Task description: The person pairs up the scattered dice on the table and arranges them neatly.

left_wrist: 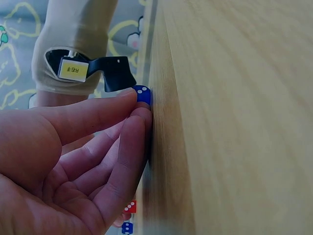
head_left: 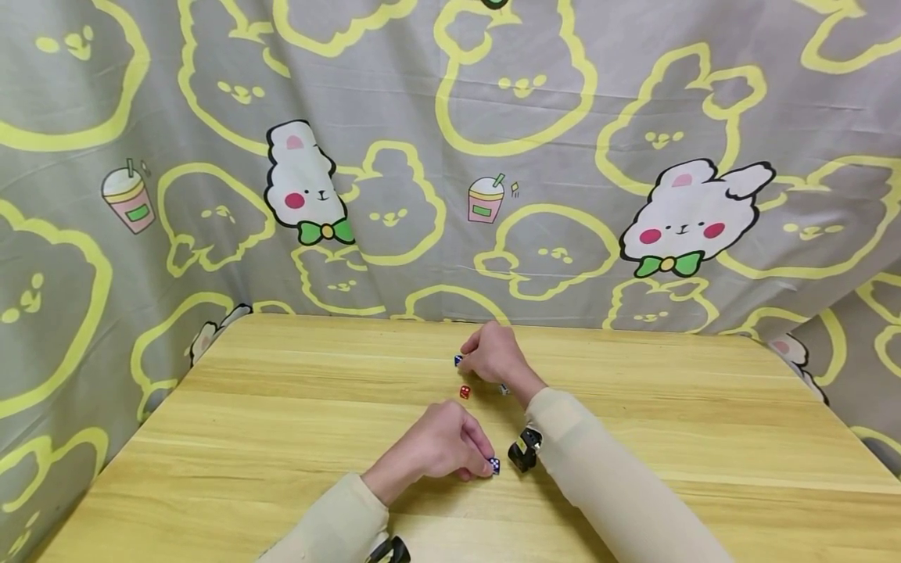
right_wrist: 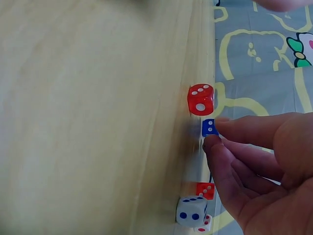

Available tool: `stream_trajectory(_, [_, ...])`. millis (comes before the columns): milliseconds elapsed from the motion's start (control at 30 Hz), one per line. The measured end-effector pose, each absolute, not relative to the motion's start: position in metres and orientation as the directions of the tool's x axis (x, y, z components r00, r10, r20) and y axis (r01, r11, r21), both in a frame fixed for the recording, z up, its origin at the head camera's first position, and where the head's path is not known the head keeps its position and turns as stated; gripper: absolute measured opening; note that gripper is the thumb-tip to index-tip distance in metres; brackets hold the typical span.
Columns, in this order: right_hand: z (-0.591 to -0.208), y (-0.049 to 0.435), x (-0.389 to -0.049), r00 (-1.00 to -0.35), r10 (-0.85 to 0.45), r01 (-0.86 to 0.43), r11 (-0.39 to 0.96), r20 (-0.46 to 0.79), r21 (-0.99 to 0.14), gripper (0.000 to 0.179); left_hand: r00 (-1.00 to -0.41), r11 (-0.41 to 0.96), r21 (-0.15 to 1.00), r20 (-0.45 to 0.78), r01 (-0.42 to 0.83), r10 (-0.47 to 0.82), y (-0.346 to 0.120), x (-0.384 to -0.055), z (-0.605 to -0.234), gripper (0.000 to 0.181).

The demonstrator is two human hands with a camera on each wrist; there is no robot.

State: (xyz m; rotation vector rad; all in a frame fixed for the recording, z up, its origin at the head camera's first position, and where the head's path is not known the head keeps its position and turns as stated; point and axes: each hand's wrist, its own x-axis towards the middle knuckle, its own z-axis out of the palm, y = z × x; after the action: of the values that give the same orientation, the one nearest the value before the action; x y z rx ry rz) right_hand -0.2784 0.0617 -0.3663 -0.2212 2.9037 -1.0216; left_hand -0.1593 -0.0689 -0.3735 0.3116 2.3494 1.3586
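Near the front of the table my left hand (head_left: 443, 444) pinches a blue die (head_left: 495, 466) between thumb and fingertips. White pips show on that blue die (left_wrist: 142, 94) in the left wrist view, low against the wood. Farther back, my right hand (head_left: 494, 356) pinches another blue die (head_left: 458, 360); the right wrist view shows this blue die (right_wrist: 209, 127) at the tips of thumb and finger. Between the hands lies a red die (head_left: 465, 392). A white die (head_left: 504, 389) sits beneath the right wrist, partly covered by it.
The right wrist view shows a second red die (right_wrist: 205, 190) behind a white die with blue pips (right_wrist: 191, 211), and a white die with red pips (right_wrist: 203, 223). A patterned curtain (head_left: 422, 180) hangs behind the wooden table (head_left: 281, 407). The right forearm crosses the table's right half.
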Motion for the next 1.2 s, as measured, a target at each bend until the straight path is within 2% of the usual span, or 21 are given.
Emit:
stream_trajectory(167, [-0.3690, 0.0640, -0.2828, -0.985, -0.170, -0.136, 0.776, 0.002, -0.616, 0.015, -0.892, 0.501, 0.866, -0.232, -0.008, 0.388, -0.0686, -0.1594, -0.3739, 0.015])
stream_trajectory(400, [-0.3659, 0.0593, -0.2813, -0.989, -0.145, -0.095, 0.783, -0.031, -0.615, 0.015, -0.889, 0.493, 0.870, -0.232, -0.008, 0.395, -0.0686, -0.1590, -0.3742, 0.015])
stream_trajectory(1200, [-0.3704, 0.0547, -0.2820, -0.982, -0.185, -0.170, 0.816, 0.028, -0.552, 0.009, -0.887, 0.487, 0.873, -0.237, -0.015, 0.397, -0.0685, -0.1586, -0.3749, 0.015])
